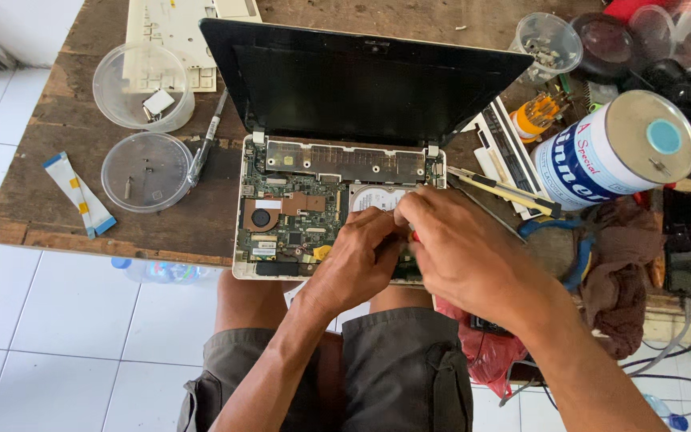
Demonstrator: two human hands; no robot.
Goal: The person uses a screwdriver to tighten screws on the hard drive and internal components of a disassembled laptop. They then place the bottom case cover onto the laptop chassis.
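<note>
1. Head view, far left: a flat ribbon cable point(78, 194), then two clear plastic containers point(145, 171) on the wooden table point(57, 120).
2. Opened laptop point(281, 210), circuit board bare, lies at the table's front edge.
3. Left hand point(355, 260) curls loosely over the board.
4. Right hand point(461, 248) grips a red-handled tool, mostly hidden.
5. Tin can point(613, 152) lies right.

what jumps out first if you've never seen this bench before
The opened laptop in the middle of the wooden table, keyboard cover off and green circuit board bare, draws the eye first. Both hands work over its lower right part: the left hand and the right hand close together, something red between them. A big tin can lies on its side at the right.
</note>
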